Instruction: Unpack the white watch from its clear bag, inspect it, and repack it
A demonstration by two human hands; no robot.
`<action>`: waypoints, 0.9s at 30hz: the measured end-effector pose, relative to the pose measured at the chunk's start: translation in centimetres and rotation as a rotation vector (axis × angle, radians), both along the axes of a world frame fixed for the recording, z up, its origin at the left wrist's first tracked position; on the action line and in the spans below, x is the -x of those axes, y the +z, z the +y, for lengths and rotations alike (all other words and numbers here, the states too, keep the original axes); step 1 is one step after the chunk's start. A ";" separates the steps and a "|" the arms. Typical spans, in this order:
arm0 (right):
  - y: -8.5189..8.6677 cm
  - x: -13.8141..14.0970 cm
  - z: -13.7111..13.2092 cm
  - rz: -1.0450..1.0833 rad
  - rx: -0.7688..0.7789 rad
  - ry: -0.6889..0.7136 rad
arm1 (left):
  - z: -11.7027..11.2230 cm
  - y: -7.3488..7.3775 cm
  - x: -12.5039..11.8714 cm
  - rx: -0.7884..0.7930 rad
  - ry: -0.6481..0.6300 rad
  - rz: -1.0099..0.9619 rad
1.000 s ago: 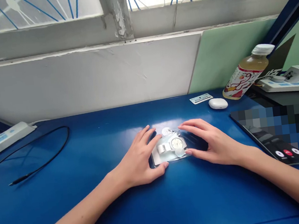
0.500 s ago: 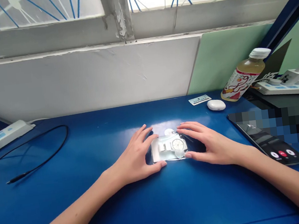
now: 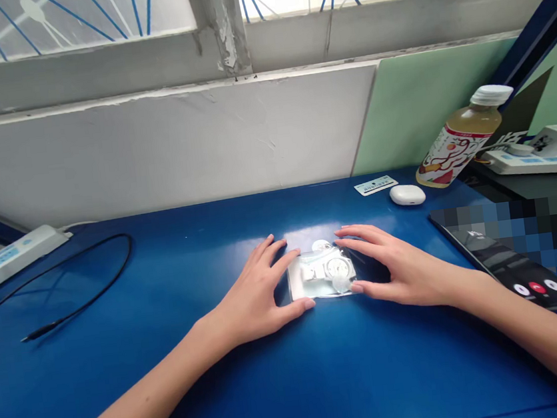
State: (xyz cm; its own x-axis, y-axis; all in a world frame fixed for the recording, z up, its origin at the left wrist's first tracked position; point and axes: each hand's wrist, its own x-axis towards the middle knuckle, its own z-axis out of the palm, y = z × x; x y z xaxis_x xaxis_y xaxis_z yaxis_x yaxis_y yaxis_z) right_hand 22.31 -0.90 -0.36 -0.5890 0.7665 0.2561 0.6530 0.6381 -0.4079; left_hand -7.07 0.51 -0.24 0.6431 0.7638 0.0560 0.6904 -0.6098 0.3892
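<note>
A clear plastic packet with a white wristwatch inside lies flat on the blue table. My left hand rests at the packet's left edge, fingers spread, thumb along its near edge. My right hand rests at the packet's right edge, fingers stretched out over its far corner and thumb at the near corner. Both hands touch the packet from the sides without lifting it.
A phone lies to the right. Behind it are a white earbud case, a small card, a drink bottle and a power strip. Another power strip and a black cable lie at the left.
Both hands stay at the packet's sides; the packet has shifted only slightly to the right in view.
</note>
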 end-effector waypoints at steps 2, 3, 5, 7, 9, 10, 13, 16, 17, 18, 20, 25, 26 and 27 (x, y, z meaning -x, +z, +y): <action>0.0 0.0 0.0 -0.007 0.010 0.005 | 0.0 0.0 0.0 -0.021 0.001 0.016; 0.1 0.0 -0.1 -0.013 0.014 0.008 | 0.0 0.0 -0.1 -0.038 0.003 0.032; 0.1 0.0 -0.1 -0.024 0.017 0.012 | -0.1 0.1 -0.1 -0.082 0.009 0.064; 0.1 0.0 -0.1 -0.031 0.019 0.011 | -0.1 0.1 -0.2 -0.113 0.019 0.081; 0.1 0.0 0.0 -0.030 0.026 0.008 | -0.2 0.1 -0.2 -0.117 0.028 0.081; 0.1 -0.1 0.0 -0.027 0.030 0.006 | -0.2 0.1 -0.2 -0.113 0.031 0.079; 0.0 -0.1 0.0 -0.019 0.037 0.011 | -0.1 0.0 -0.1 -0.101 0.024 0.074; 0.0 0.0 0.0 -0.021 0.029 0.002 | 0.0 -0.1 -0.1 -0.096 0.010 0.069; 0.0 0.0 0.0 -0.023 0.028 -0.005 | 0.0 -0.1 -0.1 -0.092 0.008 0.069; 0.0 0.0 0.0 -0.026 0.026 -0.012 | 0.1 -0.1 -0.1 -0.088 0.008 0.068; -0.1 0.0 0.1 -0.031 0.027 -0.017 | 0.1 -0.1 -0.1 -0.081 0.009 0.072; -0.2 -0.1 0.1 -0.045 0.044 -0.014 | -0.1 0.1 -0.1 -0.089 0.013 0.106; -0.2 0.0 0.1 -0.050 0.051 -0.019 | -0.2 0.2 -0.1 -0.101 0.014 0.112; -0.2 0.0 0.1 -0.055 0.059 -0.025 | -0.2 0.2 -0.2 -0.115 0.016 0.117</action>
State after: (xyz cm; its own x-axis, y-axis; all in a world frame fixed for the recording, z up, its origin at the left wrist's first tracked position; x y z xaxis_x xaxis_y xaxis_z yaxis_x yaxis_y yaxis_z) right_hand 22.33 -0.81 -0.51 -0.5813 0.7941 0.1775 0.6910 0.5969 -0.4076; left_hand -6.91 0.32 -0.03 0.6381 0.7669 0.0689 0.7370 -0.6342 0.2336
